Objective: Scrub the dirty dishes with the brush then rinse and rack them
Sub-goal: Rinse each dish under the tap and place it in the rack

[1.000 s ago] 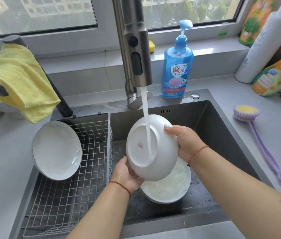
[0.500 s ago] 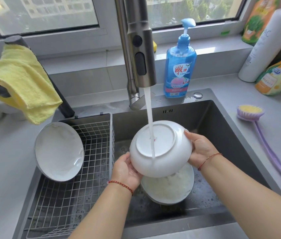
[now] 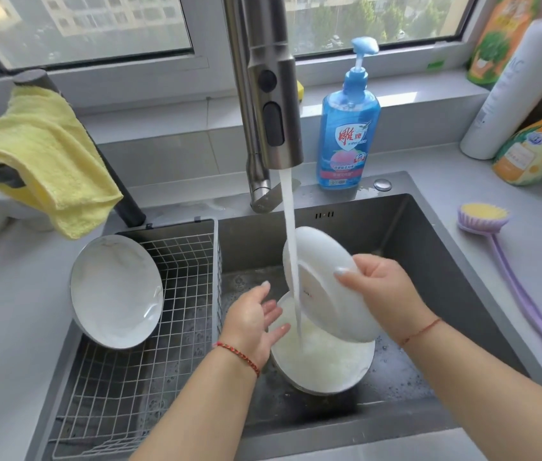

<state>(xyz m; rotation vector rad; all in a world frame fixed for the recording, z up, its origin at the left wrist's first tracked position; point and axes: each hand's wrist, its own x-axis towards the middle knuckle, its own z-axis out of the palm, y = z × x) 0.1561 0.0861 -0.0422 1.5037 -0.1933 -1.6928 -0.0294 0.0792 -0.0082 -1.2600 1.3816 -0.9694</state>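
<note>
Rinsing is the step in hand: at centre frame the right hand (image 3: 384, 294) grips a white bowl (image 3: 326, 284) tilted under the tap stream (image 3: 291, 247), above a sudsy bowl (image 3: 322, 357) in the sink (image 3: 429, 261). The left hand (image 3: 253, 317) hovers beside it with fingers spread, holding nothing. Next, probably carry it left to the wire rack (image 3: 176, 314), beside the racked bowl (image 3: 116, 291).

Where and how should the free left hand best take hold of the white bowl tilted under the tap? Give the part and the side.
Probably the bare rim on the white bowl's left edge, approached from the left. The right hand already grips the right rim, the bowl is tilted base-up, and the open left hand hovers just beside it.
</note>
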